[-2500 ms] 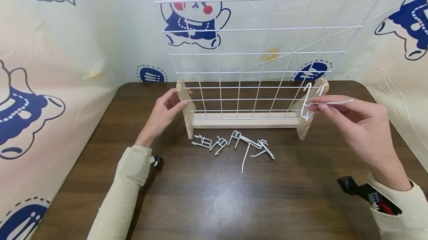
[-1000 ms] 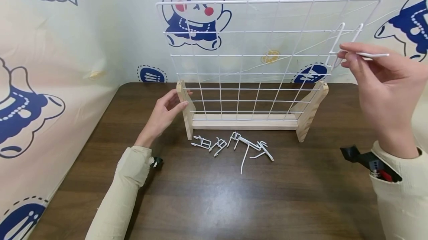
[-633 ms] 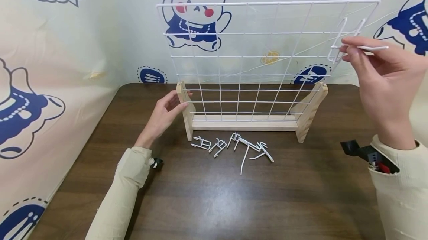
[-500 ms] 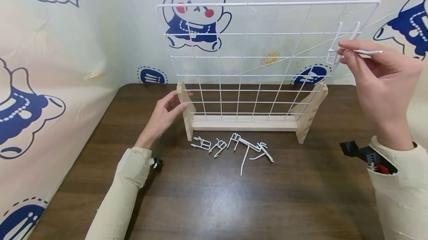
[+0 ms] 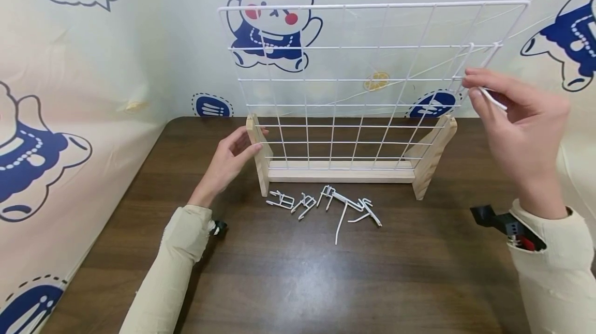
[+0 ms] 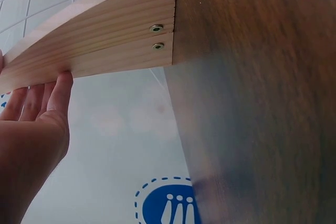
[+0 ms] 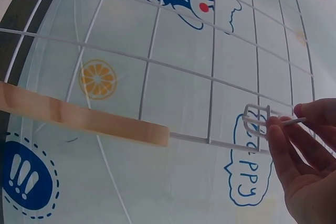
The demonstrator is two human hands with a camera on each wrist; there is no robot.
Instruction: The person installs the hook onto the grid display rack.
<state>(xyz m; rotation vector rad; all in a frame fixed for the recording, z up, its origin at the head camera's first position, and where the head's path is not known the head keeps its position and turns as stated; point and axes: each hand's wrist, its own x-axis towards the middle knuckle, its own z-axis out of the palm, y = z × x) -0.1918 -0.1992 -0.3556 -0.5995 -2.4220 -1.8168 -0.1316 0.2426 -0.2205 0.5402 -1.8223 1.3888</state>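
A white wire grid panel (image 5: 372, 5) stands upright in a pale wooden base. My right hand (image 5: 526, 122) pinches a white wire hook (image 5: 494, 100) between thumb and fingers at the grid's upper right. The hook's bent tips are at the second crosswire from the top, and its prong points toward me, partly covered by the fingers. In the right wrist view, the hook's looped frame (image 7: 255, 119) overlaps the grid's edge. My left hand (image 5: 228, 155) grips the left wooden side piece (image 5: 259, 163), thumb in front and fingers behind; the left wrist view shows the fingers under its edge.
Several loose white wire hooks (image 5: 344, 200) lie on the brown table (image 5: 261, 272) in front of the base, some overlapping. The right wooden side piece (image 5: 433, 158) is below my right hand. A printed cloth (image 5: 177, 39) hangs behind the table and at both sides.
My right hand has carried the hook from beside the right side piece up to the grid's upper right, then slightly down, tilting the prong. My left hand stays in place.
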